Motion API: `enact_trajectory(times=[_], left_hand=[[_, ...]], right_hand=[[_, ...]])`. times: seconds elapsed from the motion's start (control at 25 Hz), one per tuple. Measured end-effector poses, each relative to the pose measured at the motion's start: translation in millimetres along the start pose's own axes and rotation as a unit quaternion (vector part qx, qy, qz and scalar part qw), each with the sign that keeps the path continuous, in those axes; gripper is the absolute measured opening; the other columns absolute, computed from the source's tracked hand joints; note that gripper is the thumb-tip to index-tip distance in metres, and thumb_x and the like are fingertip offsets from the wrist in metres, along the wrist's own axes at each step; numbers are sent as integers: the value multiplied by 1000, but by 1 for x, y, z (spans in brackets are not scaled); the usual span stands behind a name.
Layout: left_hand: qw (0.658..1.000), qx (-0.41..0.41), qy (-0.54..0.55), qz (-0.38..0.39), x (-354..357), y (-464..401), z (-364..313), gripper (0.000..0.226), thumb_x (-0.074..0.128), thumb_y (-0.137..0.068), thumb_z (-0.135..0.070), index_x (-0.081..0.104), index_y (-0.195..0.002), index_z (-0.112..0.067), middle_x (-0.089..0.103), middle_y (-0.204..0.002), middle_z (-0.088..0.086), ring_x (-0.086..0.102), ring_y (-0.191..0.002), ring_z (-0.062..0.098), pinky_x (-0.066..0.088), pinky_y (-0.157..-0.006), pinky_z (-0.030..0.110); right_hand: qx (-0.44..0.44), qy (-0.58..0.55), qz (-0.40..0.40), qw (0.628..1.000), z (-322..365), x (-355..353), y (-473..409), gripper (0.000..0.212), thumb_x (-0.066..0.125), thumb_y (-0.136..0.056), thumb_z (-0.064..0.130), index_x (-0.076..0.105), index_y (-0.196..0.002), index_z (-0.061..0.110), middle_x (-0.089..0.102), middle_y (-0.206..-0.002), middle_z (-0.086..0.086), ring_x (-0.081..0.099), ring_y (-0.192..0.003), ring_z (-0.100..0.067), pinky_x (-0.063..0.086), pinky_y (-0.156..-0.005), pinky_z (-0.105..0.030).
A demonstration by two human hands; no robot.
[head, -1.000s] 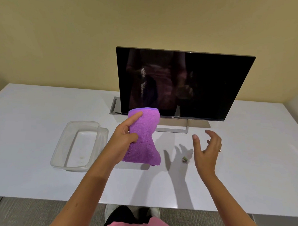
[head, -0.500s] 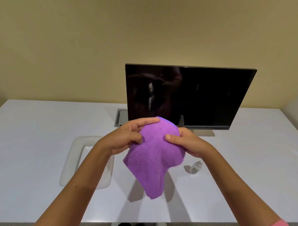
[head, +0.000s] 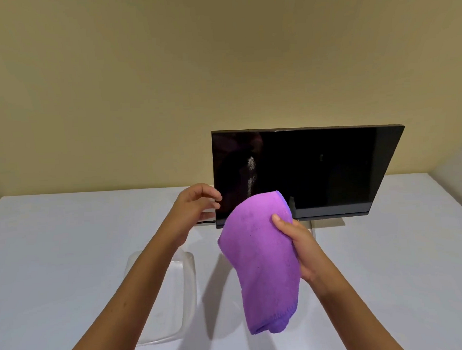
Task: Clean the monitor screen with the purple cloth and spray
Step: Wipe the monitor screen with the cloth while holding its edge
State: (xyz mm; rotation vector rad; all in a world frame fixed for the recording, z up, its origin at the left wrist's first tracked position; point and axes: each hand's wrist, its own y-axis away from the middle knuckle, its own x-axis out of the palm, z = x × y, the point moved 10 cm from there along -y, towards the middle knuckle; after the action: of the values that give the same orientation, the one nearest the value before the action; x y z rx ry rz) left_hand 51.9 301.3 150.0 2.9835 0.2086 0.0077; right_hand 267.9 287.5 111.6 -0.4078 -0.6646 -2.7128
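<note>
One hand (head: 298,247), right, grips purple cloth (head: 262,258), thumb atop; left hand (head: 195,205) loosely curled, empty.

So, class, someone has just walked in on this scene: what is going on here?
A person stands at a white table facing a dark monitor. The right hand grips a purple cloth, which hangs in the air in front of the screen's lower left corner. The left hand holds nothing and reaches, fingers loosely curled, toward the monitor's left edge. A clear plastic container sits on the table under the left forearm. The screen shows a smudge, and no spray bottle is in view.
</note>
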Motion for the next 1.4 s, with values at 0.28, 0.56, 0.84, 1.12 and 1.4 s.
enact_trajectory(times=[0.28, 0.56, 0.84, 1.12, 1.4], left_hand=[[997, 17, -45, -52, -36, -42, -19, 33, 29, -91, -43, 58, -100, -29, 65, -81, -1, 60, -68, 17, 46, -60, 27], [954, 203, -216, -46, -26, -92, -90, 42, 39, -97, -31, 46, -136, -20, 50, -135, -2, 47, -118, 8, 33, -95, 18], [945, 208, -244, 57, 10, -115, -98, 35, 37, -97, -32, 57, -123, -20, 53, -122, -7, 45, -112, 2, 29, -99, 22], [955, 185, -229, 34, 7, -123, -93, 36, 39, -97, -26, 59, -126, -17, 58, -132, -2, 48, -118, 6, 31, -99, 19], [960, 181, -212, 6, 4, -121, -90, 35, 40, -96, -20, 61, -123, -17, 60, -127, -2, 51, -113, 8, 35, -97, 20]], right_hand=[[-109, -47, -209, 971, -3, -8, 4, 25, 56, -92, 36, 75, -76, 32, 74, -76, 5, 71, -67, -12, 55, -51, -28], [-190, -67, -372, 906, 7, 3, 5, 39, 43, -97, 46, 51, -130, 24, 61, -120, 0, 58, -105, -18, 50, -85, -37], [-237, -27, -398, 886, 32, 28, -41, 48, 34, -100, 47, 27, -146, 36, 45, -126, 20, 44, -115, -1, 43, -96, -27], [-291, 191, -368, 862, 51, 68, -117, 59, 27, -97, 55, -7, -145, 52, -1, -160, 15, 4, -147, -14, 12, -119, -46], [-346, 504, -405, 679, 54, 90, -143, 67, 13, -99, 54, -6, -151, 17, -4, -160, 0, 0, -146, -34, 4, -116, -52]])
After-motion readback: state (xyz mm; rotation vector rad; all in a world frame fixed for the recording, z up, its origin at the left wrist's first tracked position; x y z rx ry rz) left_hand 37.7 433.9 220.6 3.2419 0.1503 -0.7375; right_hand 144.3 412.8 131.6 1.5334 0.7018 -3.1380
